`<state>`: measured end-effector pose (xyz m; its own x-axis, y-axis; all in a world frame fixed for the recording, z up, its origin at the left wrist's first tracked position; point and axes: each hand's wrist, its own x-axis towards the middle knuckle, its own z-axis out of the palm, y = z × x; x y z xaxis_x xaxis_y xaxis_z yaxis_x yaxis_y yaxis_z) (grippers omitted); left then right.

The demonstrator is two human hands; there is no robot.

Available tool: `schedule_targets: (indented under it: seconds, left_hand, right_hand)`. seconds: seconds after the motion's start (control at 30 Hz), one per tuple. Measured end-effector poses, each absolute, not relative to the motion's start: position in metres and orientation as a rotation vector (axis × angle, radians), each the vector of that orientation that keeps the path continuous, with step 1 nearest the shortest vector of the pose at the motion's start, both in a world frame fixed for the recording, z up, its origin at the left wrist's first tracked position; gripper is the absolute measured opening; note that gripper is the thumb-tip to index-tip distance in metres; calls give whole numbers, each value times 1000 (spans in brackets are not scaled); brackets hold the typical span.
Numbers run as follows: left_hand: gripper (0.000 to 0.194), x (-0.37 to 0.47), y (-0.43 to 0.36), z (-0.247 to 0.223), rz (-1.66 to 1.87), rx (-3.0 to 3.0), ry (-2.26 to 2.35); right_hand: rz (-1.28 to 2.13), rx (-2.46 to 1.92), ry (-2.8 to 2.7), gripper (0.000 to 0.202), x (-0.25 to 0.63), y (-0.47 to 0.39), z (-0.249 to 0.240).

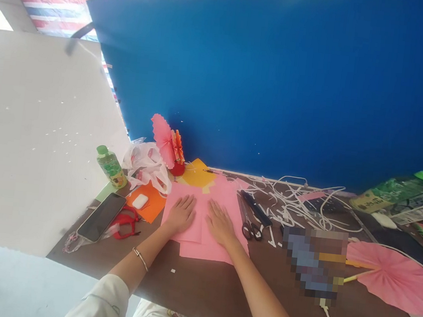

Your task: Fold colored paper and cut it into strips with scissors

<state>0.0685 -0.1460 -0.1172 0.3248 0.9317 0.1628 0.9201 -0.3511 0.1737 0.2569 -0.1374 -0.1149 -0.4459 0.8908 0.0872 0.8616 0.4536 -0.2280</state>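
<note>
Pink paper sheets (212, 252) lie overlapping on the dark brown table in front of me. My left hand (182, 214) rests flat on the left part of the paper, fingers stretched out. On the right part, my right hand (221, 222) also lies flat, palm down and holding nothing. Just past the fingertips is a yellow paper piece (197, 173). A pair of black-handled scissors (251, 230) lies right of the paper, beside a black, slim object (257, 208). Left of the paper sits orange paper (153, 206) with a white earphone case (140, 201) on it.
Farther left are a phone (101, 217), red-handled scissors (127, 223), a plastic bag (150, 162) and a green-capped bottle (112, 167). White paper strips (286, 201) spread at the back right. A pink paper fan (395, 276) and a large bottle (393, 190) lie right. A blue panel (279, 85) stands behind.
</note>
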Motion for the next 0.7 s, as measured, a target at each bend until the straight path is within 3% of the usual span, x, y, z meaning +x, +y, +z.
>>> schedule_targets:
  seconds: [0.7]
  left_hand:
    - [48,69,-151,-122,478,2471,1822]
  right_hand:
    - [112,-1585,-2464,52,256,-135,-124]
